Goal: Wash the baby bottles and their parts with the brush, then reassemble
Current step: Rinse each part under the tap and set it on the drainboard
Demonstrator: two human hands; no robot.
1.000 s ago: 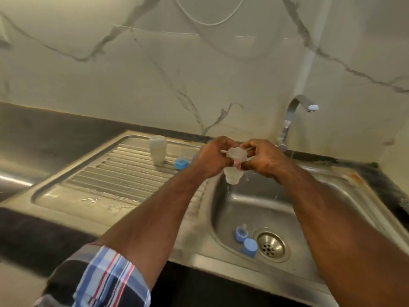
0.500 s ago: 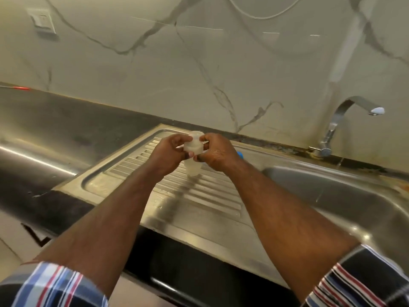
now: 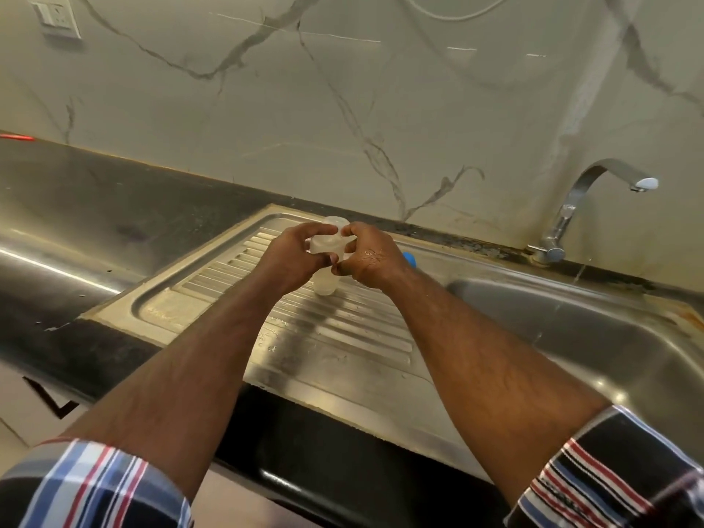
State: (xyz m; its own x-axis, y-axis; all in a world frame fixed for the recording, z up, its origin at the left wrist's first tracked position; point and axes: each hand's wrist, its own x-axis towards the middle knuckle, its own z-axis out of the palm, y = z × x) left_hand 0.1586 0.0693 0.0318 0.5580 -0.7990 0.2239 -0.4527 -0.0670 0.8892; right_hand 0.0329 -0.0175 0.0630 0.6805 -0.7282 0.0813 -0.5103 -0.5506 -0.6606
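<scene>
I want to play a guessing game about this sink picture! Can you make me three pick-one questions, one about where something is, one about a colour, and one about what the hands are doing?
1. Where are the hands working?
A. over the ridged draining board
B. inside the basin
C. under the tap

2. What colour is the small part peeking out behind the right hand?
A. red
B. blue
C. yellow

3. What are the hands doing?
A. resting flat
B. both holding a clear bottle piece
C. turning the tap

Answers: A, the draining board lies below them; B, the blue part; C is wrong, B: left hand and right hand pinch the clear bottle piece.
</scene>
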